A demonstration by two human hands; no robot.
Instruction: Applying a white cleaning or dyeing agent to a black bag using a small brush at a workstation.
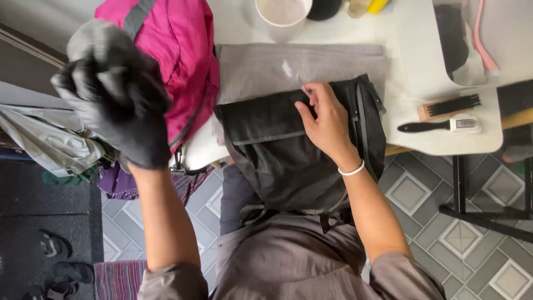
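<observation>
A black backpack (302, 144) lies across the near edge of a white worktop (438, 119), its lower half hanging off toward the person's lap. The person's bare right hand (327, 119) rests flat on the backpack's upper flap, fingers (306, 108) stretched out and released, gripping nothing; a white band circles that wrist. The left hand (119, 100), to the left of the backpack and raised toward the camera, wears a black glove and is blurred; its fingers curl around a bunched grey cloth (91, 41), though how firmly they clench it cannot be told. Just behind the backpack a folded grey fabric (294, 64) lies spread on the worktop. A pink bag (177, 61) sits to the left of the backpack, touching the fabric's edge. To the right of the backpack lie a wooden brush with black bristles (449, 105) and a black-handled tool with a white head (441, 125). A white cup (283, 11) stands beyond the backpack at the worktop's far side. Below the backpack's right side, grey patterned floor tiles (466, 233) show.
</observation>
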